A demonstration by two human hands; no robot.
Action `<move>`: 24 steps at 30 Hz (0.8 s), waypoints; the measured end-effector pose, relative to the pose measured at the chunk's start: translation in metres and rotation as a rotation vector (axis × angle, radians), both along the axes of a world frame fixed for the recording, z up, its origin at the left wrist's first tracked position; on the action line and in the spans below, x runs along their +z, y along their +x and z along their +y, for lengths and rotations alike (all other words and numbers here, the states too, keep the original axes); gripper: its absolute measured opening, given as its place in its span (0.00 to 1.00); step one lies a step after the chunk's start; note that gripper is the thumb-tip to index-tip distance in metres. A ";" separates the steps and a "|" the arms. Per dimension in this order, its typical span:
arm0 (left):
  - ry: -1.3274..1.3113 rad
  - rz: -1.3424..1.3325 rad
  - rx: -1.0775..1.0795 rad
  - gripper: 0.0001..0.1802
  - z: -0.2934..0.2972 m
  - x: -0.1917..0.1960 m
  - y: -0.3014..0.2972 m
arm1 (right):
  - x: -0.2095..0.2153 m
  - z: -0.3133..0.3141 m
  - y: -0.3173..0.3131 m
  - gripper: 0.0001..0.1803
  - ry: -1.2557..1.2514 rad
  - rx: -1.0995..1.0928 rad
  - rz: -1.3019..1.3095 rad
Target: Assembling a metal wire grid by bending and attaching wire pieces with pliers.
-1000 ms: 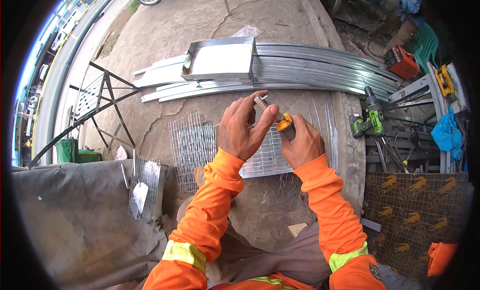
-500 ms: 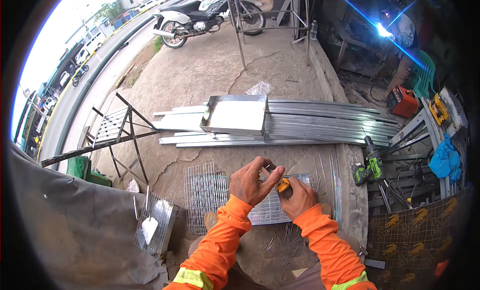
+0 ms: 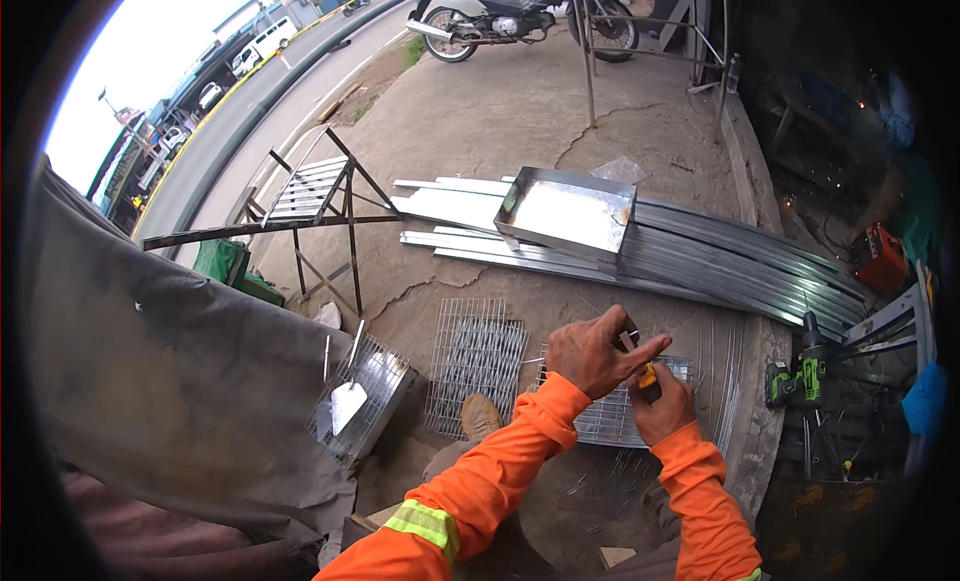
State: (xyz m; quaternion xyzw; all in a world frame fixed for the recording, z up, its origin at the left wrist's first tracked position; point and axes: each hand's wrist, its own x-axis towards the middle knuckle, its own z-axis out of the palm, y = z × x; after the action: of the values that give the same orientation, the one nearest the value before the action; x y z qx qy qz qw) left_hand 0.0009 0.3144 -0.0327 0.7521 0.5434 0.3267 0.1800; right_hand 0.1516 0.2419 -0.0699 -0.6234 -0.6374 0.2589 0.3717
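Note:
My left hand [image 3: 592,353] is closed, thumb stretched out to the right, around something dark and narrow at its fingertips that I cannot make out. Just below and to the right, my right hand [image 3: 664,409] grips a small yellow-and-black tool [image 3: 650,383]; its exact kind is hidden by the fingers. Both hands are close together above a wire mesh panel [image 3: 612,421] low in front of me. A second wire mesh piece [image 3: 470,376], with more mesh stacked on it, lies to the left by my shoe.
Metal strips [image 3: 720,246] lie across the ground under a shallow metal tray [image 3: 565,216]. At right is a green cordless drill [image 3: 810,366]. A black metal frame [image 3: 348,221] stands left, near a mesh-topped metal box [image 3: 375,391]. Loose metal pins [image 3: 625,471] lie below the mesh; a motorcycle [image 3: 510,21] stands behind.
My view has turned left, so the scene sits further right. The bright welding flash at the far right is gone, with small sparks there now. Both hands stay close together over the mesh.

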 end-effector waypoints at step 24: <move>0.068 -0.104 -0.227 0.25 0.017 0.004 -0.012 | -0.005 -0.005 -0.003 0.19 -0.299 0.019 0.274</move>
State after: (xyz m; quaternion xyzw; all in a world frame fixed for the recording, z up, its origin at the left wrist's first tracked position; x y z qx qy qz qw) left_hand -0.0110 0.3318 -0.0282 0.7965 0.4334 0.3608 0.2182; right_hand 0.1483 0.2365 -0.0744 -0.6243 -0.5412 0.4367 0.3560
